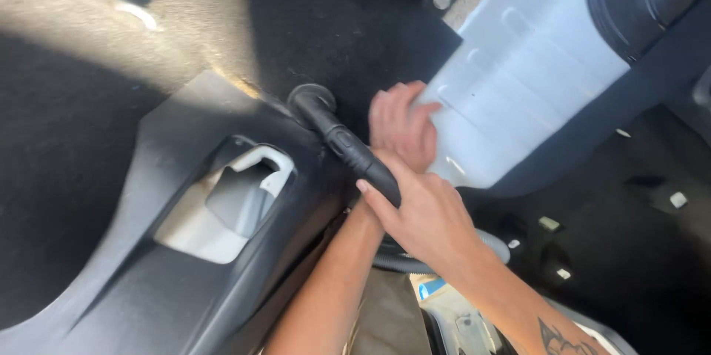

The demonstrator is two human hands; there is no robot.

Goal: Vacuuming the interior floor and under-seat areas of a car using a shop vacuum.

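The right hand has its grip closed round the black vacuum nozzle, whose tip is on the dark carpet beside the grey trim panel, while the left hand presses flat and open against the pale seat base.

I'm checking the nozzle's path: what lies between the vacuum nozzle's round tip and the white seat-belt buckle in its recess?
In the head view, only bare dark grey plastic trim lies between the nozzle tip and the white buckle.
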